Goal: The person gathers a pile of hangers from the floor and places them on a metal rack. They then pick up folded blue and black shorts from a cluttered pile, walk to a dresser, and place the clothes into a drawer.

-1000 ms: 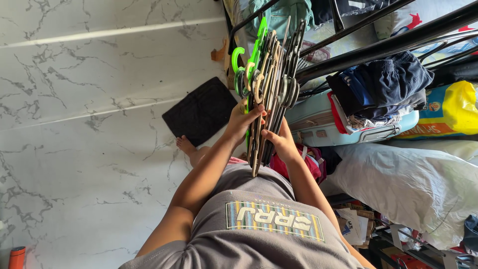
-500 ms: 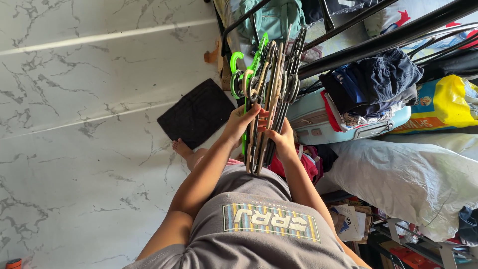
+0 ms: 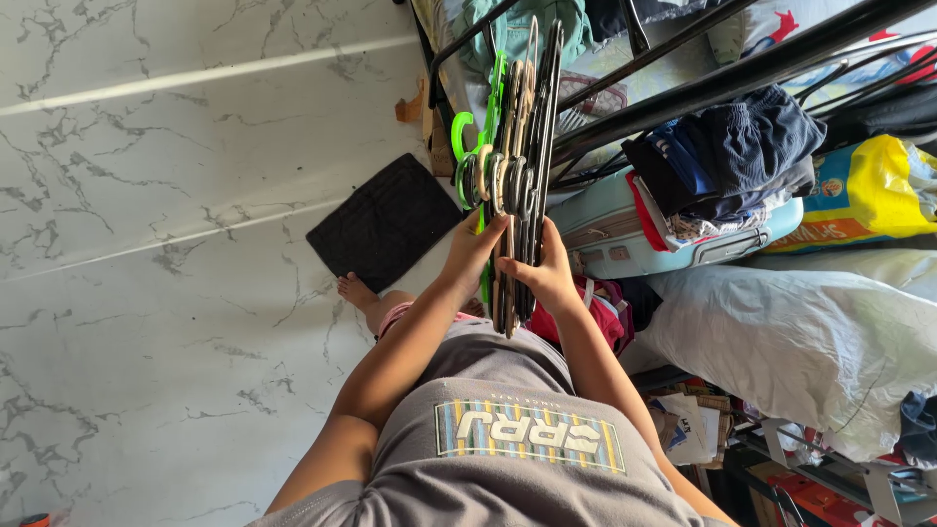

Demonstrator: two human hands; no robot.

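Squeezed tighter than half a second before, the bundle of hangers (image 3: 515, 176) had closed up from a loose fan into a narrow, nearly upright stack, and I watched both hands draw in against it.

Taking that bundle as my landmark: the white marble floor (image 3: 176, 244) spread well to its left, and the pale plastic-wrapped bulk (image 3: 800, 351) lay well to its lower right. My grey printed shirt (image 3: 508, 439) filled the frame below it. The light blue suitcase (image 3: 625, 239) sat just right of the bundle, with folded dark clothes (image 3: 732, 156) piled on top, under a black metal rack bar (image 3: 742, 73). The dark mat (image 3: 386, 220) lay on the floor just left of the bundle, and a bare foot (image 3: 359, 290) showed below that mat.

My left hand (image 3: 473, 252) clamped the bundle's left face, fingers wrapped round the green hanger (image 3: 468, 132) side. My right hand (image 3: 547, 273) pressed the right face, thumb forward, also closed on the stack. The hooks (image 3: 493, 176) clustered on the bundle's left edge, above my left hand.
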